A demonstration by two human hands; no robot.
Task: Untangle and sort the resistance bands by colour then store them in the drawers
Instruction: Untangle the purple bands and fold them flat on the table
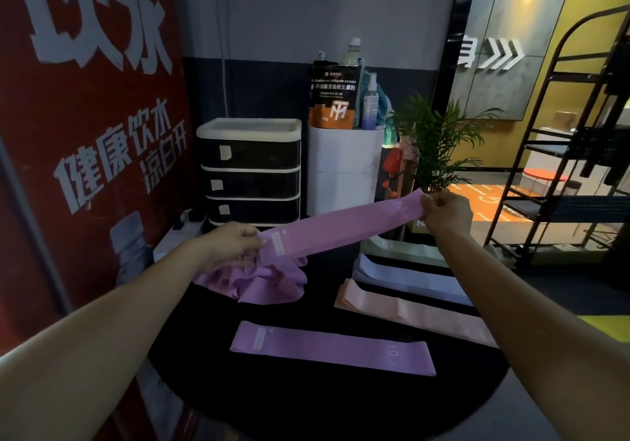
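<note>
A purple resistance band (341, 227) is stretched flat in the air between my hands. My left hand (228, 244) pinches its left end and my right hand (446, 212) pinches its right end. Below my left hand lies a crumpled heap of purple bands (262, 284). On the round black table (306, 403) lie sorted bands: a flat purple band (332, 348) at the front, a pink band (409, 311) behind it, a pale lilac band (405, 277) further back, and a pale green band (402, 246) behind that. The three-drawer unit (250, 171) stands at the back, drawers closed.
A red wall panel (85, 134) with white lettering runs along the left. A white box (344, 168) beside the drawers carries a pouch and bottles. A potted palm (439, 140) stands behind my right hand. A black metal rack (572, 154) is at the right.
</note>
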